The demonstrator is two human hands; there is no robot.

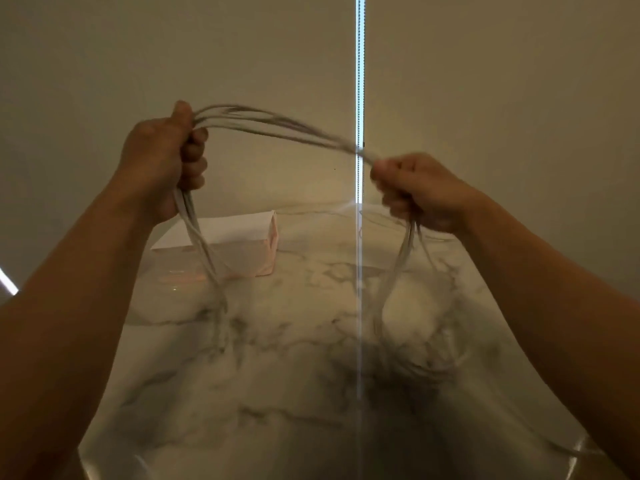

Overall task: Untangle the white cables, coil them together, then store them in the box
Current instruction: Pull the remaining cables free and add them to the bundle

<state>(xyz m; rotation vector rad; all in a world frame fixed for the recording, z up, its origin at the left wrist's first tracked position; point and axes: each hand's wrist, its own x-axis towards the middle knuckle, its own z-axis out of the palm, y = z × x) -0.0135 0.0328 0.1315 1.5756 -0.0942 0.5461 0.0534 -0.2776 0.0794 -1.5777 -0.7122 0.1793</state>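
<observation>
- The white cables [277, 128] are gripped in both fists, left hand [162, 157] and right hand [419, 188], raised above the marble table [294, 375].
- Blurred strands hang below each fist.
- The pink box [242, 244] stands behind, beyond the left hand.

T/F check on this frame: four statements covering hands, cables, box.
1. Both hands, the left hand and the right hand, grip the white cables. True.
2. The cables lie coiled inside the box. False: they span between the hands and hang down toward the marble table.
3. The box stands on the marble table, beyond the left hand. True.
4. The right hand is held higher than the left. False: the left hand is the higher one.
</observation>
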